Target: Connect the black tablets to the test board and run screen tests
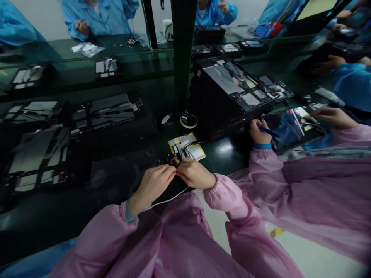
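My left hand (154, 184) and my right hand (195, 173) meet fingertip to fingertip at the near edge of the dark green bench (58, 216). Between the fingertips they pinch a small orange-brown flex part (173, 160); its exact shape is hidden by my fingers. The part sits at the edge of a dark flat device panel (121, 173) lying under my hands. Just beyond lies a yellow-edged sheet (188, 146) with small parts and thin wires on it. Both arms wear pink sleeves.
A person in pink on my right holds a blue pen (268, 131) over a tablet (286, 129). A tall stack of black trays (232, 96) stands behind the tape roll (188, 119). More trays (37, 154) with panels fill the left. A dark post (182, 46) rises at centre. People in blue sit opposite.
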The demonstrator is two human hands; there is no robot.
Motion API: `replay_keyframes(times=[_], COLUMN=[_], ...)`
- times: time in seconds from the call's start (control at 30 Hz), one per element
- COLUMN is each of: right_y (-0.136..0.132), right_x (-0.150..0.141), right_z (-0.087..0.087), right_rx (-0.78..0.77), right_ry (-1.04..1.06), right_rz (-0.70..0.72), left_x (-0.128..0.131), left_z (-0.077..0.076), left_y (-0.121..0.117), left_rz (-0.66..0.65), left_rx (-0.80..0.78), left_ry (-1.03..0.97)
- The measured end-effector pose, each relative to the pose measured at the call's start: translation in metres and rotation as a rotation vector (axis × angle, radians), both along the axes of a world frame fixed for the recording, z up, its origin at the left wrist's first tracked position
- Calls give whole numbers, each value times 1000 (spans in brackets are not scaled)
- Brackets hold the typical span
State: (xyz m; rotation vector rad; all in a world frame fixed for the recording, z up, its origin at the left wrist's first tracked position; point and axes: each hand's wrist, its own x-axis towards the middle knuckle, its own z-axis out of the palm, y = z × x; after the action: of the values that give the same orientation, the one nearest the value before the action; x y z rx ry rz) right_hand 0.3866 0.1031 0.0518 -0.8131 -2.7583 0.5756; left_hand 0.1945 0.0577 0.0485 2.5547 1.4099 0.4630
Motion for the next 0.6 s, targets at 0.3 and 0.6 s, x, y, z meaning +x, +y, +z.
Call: replay_keyframes(times=[0.3, 0.6], right_y=[2, 13], right_x=[-2, 6], right_z=[-10, -9], right_rx=[-6, -190], right_ry=[85, 232], right_rz=[-1, 69], left_x=[-3, -5], left_z=[8, 2], left_y=[2, 9], left_rz=[-23, 16], left_rx=[-37, -188], left_ry=[-63, -169])
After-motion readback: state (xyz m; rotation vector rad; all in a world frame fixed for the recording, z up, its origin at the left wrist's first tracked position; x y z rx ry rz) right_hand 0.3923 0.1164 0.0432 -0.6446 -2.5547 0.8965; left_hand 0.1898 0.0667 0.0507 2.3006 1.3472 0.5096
